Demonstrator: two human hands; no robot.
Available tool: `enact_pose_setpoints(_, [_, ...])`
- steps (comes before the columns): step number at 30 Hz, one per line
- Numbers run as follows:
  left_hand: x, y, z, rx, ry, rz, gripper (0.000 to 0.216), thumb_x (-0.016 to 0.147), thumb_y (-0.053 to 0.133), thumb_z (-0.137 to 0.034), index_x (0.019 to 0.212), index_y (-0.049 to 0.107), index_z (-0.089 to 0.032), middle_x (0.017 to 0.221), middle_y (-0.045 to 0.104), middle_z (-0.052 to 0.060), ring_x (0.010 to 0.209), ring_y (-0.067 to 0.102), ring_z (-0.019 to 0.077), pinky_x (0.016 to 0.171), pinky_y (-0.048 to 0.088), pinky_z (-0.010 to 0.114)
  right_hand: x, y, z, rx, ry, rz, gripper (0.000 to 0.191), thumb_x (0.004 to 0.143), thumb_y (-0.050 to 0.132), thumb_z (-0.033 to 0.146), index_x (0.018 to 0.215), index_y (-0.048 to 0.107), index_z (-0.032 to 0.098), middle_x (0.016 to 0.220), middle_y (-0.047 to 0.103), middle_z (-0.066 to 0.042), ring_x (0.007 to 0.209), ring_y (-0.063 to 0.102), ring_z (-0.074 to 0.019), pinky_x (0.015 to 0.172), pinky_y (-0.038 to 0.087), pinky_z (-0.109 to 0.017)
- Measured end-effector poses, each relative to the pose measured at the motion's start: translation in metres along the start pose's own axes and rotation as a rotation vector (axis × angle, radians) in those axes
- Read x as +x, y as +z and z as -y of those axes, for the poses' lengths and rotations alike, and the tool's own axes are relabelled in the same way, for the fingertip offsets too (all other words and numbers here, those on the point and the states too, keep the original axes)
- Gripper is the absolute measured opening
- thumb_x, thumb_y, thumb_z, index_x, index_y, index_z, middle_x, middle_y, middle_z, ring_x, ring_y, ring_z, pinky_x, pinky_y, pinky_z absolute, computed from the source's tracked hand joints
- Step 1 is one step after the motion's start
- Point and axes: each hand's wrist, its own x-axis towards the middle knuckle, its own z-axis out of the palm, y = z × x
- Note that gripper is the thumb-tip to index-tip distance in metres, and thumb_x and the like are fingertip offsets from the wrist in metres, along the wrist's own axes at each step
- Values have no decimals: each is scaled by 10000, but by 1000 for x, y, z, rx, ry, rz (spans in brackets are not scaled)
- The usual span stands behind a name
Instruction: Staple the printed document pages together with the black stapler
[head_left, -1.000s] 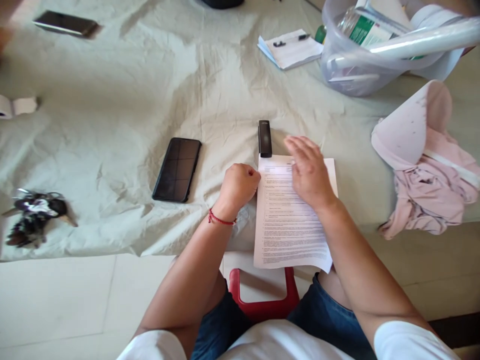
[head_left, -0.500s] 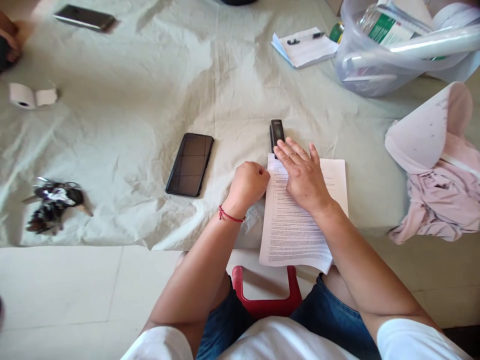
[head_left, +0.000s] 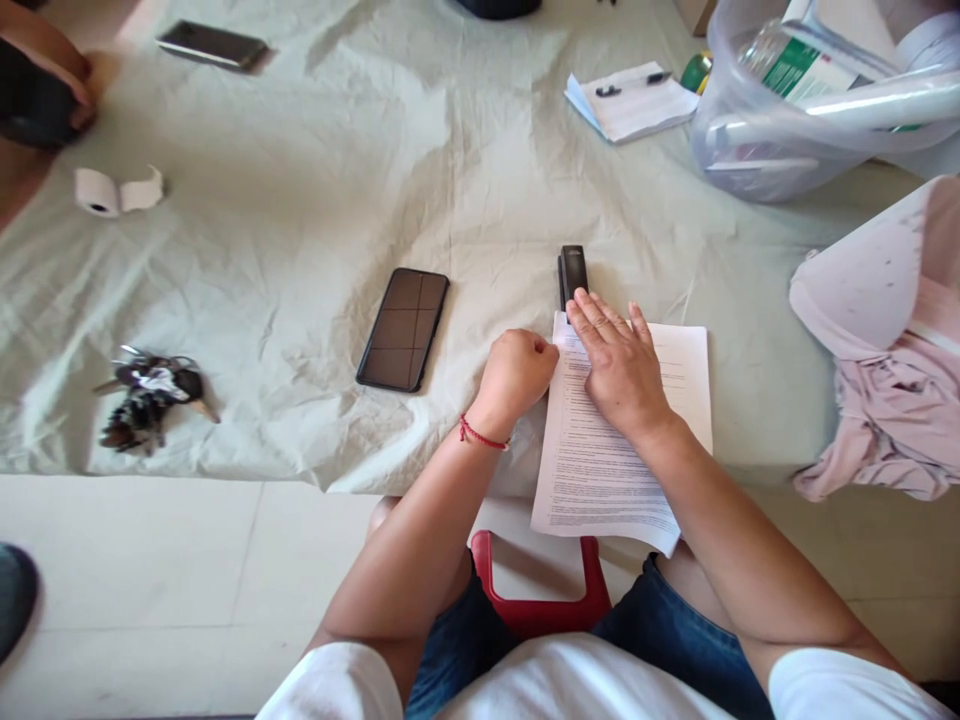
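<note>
A stack of printed paper (head_left: 607,470) lies at the table's front edge, its lower end sticking out past the edge and bending down. A black stapler (head_left: 574,265) sits over its top left corner, pointing away from me. My right hand (head_left: 622,370) lies flat on the pages with fingers stretched, the fingertips on the stapler's near end. Curled closed at the stack's upper left edge is my left hand (head_left: 517,375), its thumb side against the paper; the fingertips are hidden. A red bracelet circles the left wrist.
Left of my hands lie a phone (head_left: 403,330) and keys (head_left: 154,395). Farther back are a paper roll (head_left: 116,192), another phone (head_left: 212,45) and another person's hand (head_left: 81,100). A notepad with a pen (head_left: 637,105), a plastic tub (head_left: 757,165) and pink cloth (head_left: 885,410) are rightward.
The view has shifted, so the table's things appear farther right. Both my hands keep their places on the paper and stapler. More of the other person's hand and a dark shoe show at left.
</note>
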Motion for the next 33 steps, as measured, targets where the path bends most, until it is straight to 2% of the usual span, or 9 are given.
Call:
enact_pose_setpoints(8, [-2, 3, 1, 20, 20, -45, 379, 926, 620, -161, 570, 503, -211, 577, 455, -37, 618, 399, 134, 666, 330, 321, 0, 1, 0, -9, 3, 32, 754, 1028, 299, -43, 1687, 528, 244, 1776, 494, -73, 1662, 486, -233, 1425, 287, -645])
enact_pose_setpoints(13, [-3, 5, -1, 93, 32, -57, 273, 951, 594, -161, 696, 693, -164, 680, 641, 16, 668, 518, 159, 720, 405, 315, -1, 4, 1, 22, 12, 45, 795, 1026, 295, -48, 1728, 475, 279, 1792, 464, -66, 1684, 450, -237, 1428, 277, -658])
enact_pose_setpoints(19, [-4, 4, -4, 160, 32, -42, 285, 978, 568, -171, 815, 796, -116, 725, 689, 43, 667, 517, 162, 713, 419, 308, -1, 4, 1, 23, 16, 35, 766, 1028, 280, -53, 1691, 529, 240, 1784, 473, -73, 1679, 458, -224, 1424, 317, -611])
enact_pose_setpoints(25, [-3, 2, -9, 236, 48, -34, 283, 958, 559, -165, 774, 774, -144, 737, 694, 58, 696, 540, 180, 712, 407, 314, 3, -4, -3, 43, 8, 33, 777, 1005, 340, -55, 1674, 553, 280, 1760, 517, -51, 1663, 487, -239, 1405, 344, -644])
enact_pose_setpoints(29, [-5, 2, -9, 239, 38, -28, 264, 957, 568, -166, 778, 761, -147, 725, 691, 58, 697, 552, 186, 732, 428, 321, 8, -7, -4, 84, 12, 21, 774, 992, 358, -44, 1669, 570, 267, 1741, 553, -53, 1659, 495, -245, 1390, 403, -595])
enact_pose_setpoints(33, [-6, 0, -6, 158, 6, -17, 299, 938, 560, -166, 648, 624, -203, 607, 602, 24, 639, 522, 178, 695, 416, 323, 11, -9, -2, 115, 10, 10, 735, 988, 381, -9, 1654, 590, 218, 1722, 579, -76, 1639, 517, -265, 1361, 458, -586])
